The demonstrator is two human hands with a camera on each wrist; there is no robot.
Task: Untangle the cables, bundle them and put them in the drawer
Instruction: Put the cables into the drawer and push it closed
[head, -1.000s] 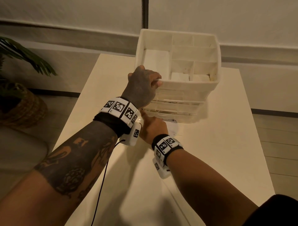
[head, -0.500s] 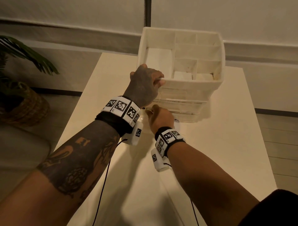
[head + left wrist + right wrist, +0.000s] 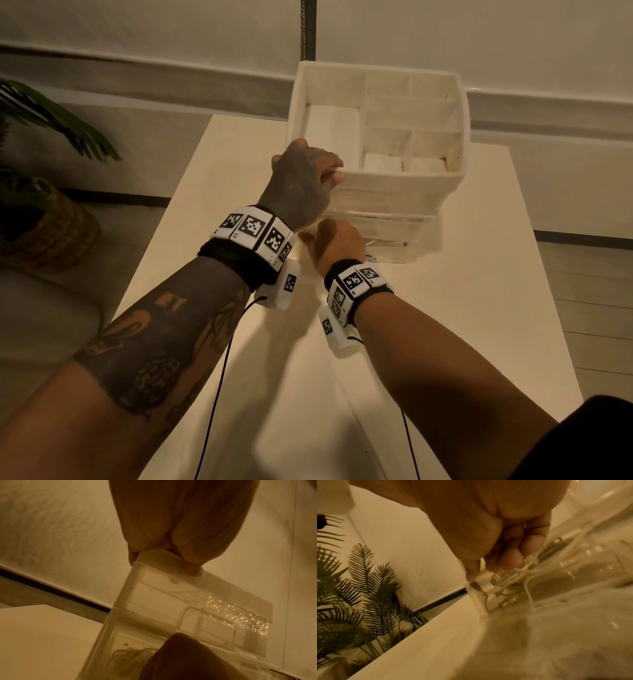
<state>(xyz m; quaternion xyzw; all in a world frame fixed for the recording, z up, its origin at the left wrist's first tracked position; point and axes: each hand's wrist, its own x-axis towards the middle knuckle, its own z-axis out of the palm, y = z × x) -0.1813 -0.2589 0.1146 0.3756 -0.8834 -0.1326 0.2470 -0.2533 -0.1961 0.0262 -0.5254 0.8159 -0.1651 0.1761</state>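
A white drawer unit [image 3: 376, 192] stands at the far end of a pale bench [image 3: 479, 308], its open top split into compartments. A potted palm [image 3: 41, 113] in a woven basket [image 3: 48, 233] sits on the floor to the left, well apart from the bench.

The left hand [image 3: 301, 185] grips the unit's near left top corner, thumb on the front face and fingers curled over the rim. Below it, the right hand [image 3: 337, 245] reaches into the clear lower drawer [image 3: 404, 240], which stands pulled out; the left forearm partly blocks the head view of it.

The right wrist view shows what the head view hides: the right hand's grip is curled, its fingers [image 3: 510, 559] pinching a bundle of pale cables [image 3: 508, 578] with small plugs at the drawer's edge. The left wrist view shows coiled cable [image 3: 130, 657] through the drawer's clear front.

Both wrists wear bands of square black-and-white markers [image 3: 253, 226]; no readable writing appears.
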